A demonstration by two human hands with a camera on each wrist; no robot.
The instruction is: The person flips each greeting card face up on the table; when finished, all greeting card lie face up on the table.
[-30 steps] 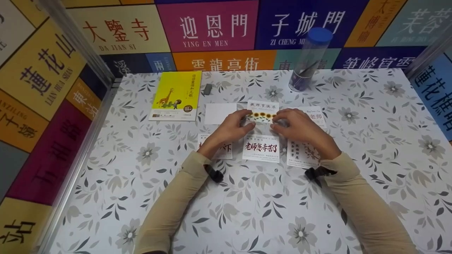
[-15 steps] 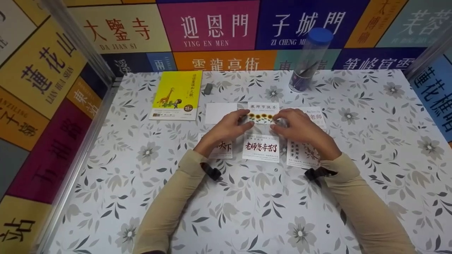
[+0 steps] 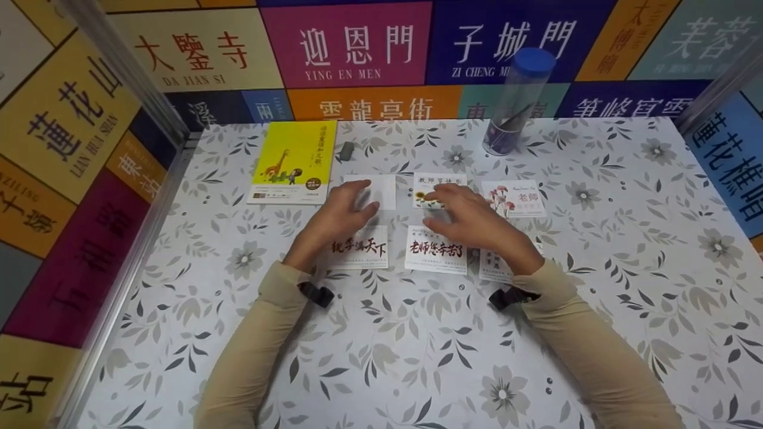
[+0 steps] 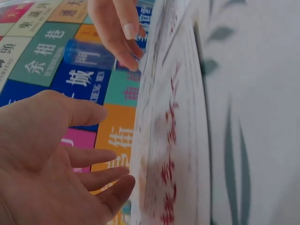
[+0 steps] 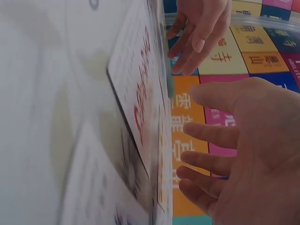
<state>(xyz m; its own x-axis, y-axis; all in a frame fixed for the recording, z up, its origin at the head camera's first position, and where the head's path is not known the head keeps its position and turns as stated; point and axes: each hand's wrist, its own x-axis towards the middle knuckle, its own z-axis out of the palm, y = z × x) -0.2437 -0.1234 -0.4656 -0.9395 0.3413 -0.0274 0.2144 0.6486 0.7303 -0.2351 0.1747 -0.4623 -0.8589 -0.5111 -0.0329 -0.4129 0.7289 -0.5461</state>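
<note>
Several small cards lie in two rows on the floral tabletop. My left hand [image 3: 337, 214], fingers apart and holding nothing, is over the left edge of a blank white card [image 3: 382, 193]. Below it lies a card with red lettering [image 3: 360, 249]. My right hand [image 3: 474, 220] reaches over the sunflower card [image 3: 438, 180], hiding its right part, with nothing in its spread fingers [image 5: 206, 136]. Beneath that is another red-lettered card [image 3: 436, 250]. A pink-flower card [image 3: 518, 199] lies to the right, and the right forearm partly covers a lower card [image 3: 493, 268].
A yellow book [image 3: 295, 161] lies at the back left, a small grey-green block [image 3: 345, 151] beside it. At the back right stands a clear tube [image 3: 515, 107] with a blue lid and thin items inside. Printed wall panels [image 3: 346, 53] border the table [image 3: 417, 357].
My left hand has moved left off the sunflower card, uncovering more of the lower-left card. My right hand has shifted slightly left over the sunflower card, uncovering the pink-flower card.
</note>
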